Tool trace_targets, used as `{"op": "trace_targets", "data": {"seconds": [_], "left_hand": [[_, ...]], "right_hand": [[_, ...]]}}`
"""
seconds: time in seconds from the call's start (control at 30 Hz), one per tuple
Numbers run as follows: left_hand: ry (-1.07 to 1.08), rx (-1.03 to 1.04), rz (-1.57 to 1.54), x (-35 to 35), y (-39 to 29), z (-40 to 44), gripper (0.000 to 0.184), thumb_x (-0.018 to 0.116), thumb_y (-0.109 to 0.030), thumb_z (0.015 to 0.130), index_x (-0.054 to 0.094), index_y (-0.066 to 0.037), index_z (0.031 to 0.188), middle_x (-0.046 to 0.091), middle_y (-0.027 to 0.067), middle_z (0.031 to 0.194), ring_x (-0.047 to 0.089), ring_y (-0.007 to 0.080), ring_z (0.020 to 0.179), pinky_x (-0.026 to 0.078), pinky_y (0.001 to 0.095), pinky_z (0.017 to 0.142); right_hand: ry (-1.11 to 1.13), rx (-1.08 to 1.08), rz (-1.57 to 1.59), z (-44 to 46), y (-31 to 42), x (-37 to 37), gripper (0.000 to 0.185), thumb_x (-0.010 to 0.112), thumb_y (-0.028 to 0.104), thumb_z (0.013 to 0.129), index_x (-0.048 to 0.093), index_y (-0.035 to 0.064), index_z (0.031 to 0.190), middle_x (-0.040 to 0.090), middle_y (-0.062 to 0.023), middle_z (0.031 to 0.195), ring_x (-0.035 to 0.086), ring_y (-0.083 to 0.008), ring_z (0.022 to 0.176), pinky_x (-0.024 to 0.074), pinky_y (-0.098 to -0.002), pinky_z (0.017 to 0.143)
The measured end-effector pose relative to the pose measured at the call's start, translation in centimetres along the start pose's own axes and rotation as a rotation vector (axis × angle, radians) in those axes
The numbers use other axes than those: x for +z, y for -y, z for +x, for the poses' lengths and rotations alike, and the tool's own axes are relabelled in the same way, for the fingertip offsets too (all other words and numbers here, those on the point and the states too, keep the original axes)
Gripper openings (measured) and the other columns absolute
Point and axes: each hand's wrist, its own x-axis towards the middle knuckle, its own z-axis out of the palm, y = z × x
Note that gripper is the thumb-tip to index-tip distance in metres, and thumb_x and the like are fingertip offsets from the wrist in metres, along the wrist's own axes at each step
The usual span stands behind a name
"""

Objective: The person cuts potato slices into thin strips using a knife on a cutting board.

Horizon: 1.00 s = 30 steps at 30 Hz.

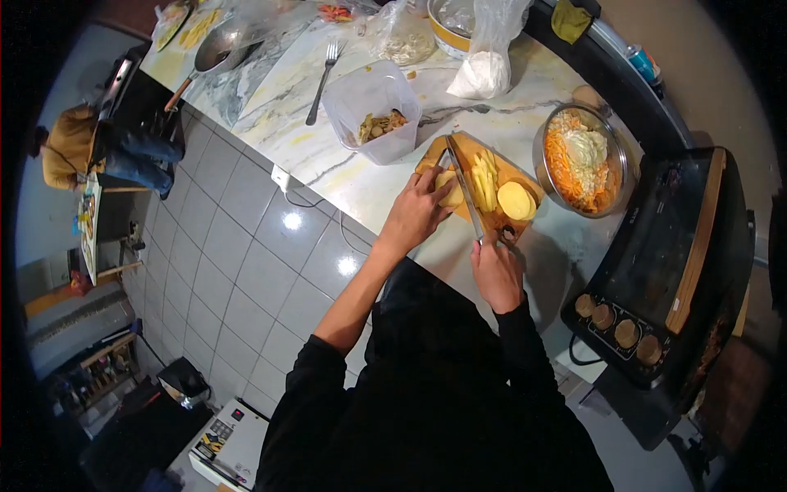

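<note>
A wooden cutting board (466, 143) lies near the counter's front edge. My right hand (498, 275) is closed around the handle of a knife (468, 193), whose blade runs diagonally across the board. My left hand (416, 211) bends its fingers over pale yellow slices (449, 189), apparently potato, just left of the blade, pressing them to the board. On the blade's other side lie cut yellow sticks (485, 182) and a stack of round slices (516, 201). The fingers partly cover the held slices.
Behind the board stands a clear plastic tub (336, 102) with scraps. At right are a metal bowl (543, 168) of shredded orange and white food and a black toaster oven (656, 246). A fork (322, 86), a bag of white powder (482, 75) and a pan (221, 51) sit farther back. Another person (74, 148) bends at far left.
</note>
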Motion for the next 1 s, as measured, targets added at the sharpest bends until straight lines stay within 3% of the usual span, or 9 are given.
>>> {"op": "trace_targets", "data": {"seconds": [0.17,0.23,0.6,0.8,0.87,1.0], "left_hand": [[0.014,0.045,0.002,-0.2,0.3,0.3,0.054,0.075,-0.017,0.08,0.06,-0.006,0.131,0.05,0.0169,0.128,0.054,0.0352,0.11,0.049,0.0436,0.095],[0.015,0.076,0.029,-0.5,0.6,0.4,0.054,0.075,-0.018,0.081,0.06,-0.007,0.131,0.05,0.0175,0.128,0.053,0.0357,0.11,0.049,0.0439,0.095],[0.042,0.105,0.078,0.0,0.6,0.3,0.056,0.072,-0.019,0.084,0.055,-0.008,0.137,0.045,0.0226,0.133,0.054,0.0407,0.114,0.049,0.0454,0.095],[0.019,0.093,0.077,-0.2,0.0,0.5,0.056,0.073,-0.019,0.084,0.056,-0.008,0.135,0.046,0.0227,0.132,0.054,0.0399,0.115,0.049,0.0452,0.096],[0.027,0.065,0.077,-0.3,-0.3,0.5,0.056,0.073,-0.019,0.083,0.056,-0.008,0.135,0.046,0.0224,0.132,0.055,0.0395,0.114,0.049,0.0449,0.096],[0.038,0.081,0.132,0.0,-0.5,0.4,0.058,0.069,-0.022,0.086,0.052,-0.005,0.139,0.047,0.0236,0.13,0.052,0.0374,0.113,0.046,0.0432,0.096]], "right_hand": [[-0.074,0.064,-0.019,-0.7,0.2,1.9,0.026,0.051,0.026,0.099,0.05,0.0002,0.099,0.063,-0.0228,0.066,0.065,-0.0432,0.064,0.0514,-0.0524,0.059],[-0.11,0.035,0.109,-1.0,0.0,2.9,0.025,0.052,0.025,0.099,0.049,0.0001,0.098,0.062,-0.0233,0.064,0.065,-0.0441,0.064,0.0503,-0.0525,0.057],[-0.089,0.088,0.171,-1.6,0.3,3.3,0.022,0.053,0.023,0.098,0.049,0.0011,0.099,0.063,-0.0249,0.067,0.064,-0.0457,0.068,0.0493,-0.0555,0.061],[-0.069,0.04,0.124,-1.3,0.1,3.1,0.023,0.052,0.022,0.098,0.048,-0.0004,0.098,0.064,-0.0249,0.069,0.065,-0.0447,0.069,0.0504,-0.0538,0.061],[-0.003,0.075,0.227,-1.2,0.0,3.0,0.024,0.051,0.023,0.099,0.049,-0.0008,0.103,0.063,-0.0284,0.078,0.063,-0.0469,0.074,0.049,-0.0562,0.067],[-0.01,0.051,0.195,-1.2,0.1,3.6,0.025,0.051,0.023,0.099,0.048,-0.0017,0.103,0.063,-0.0269,0.075,0.064,-0.0459,0.071,0.0501,-0.0555,0.064]]}}
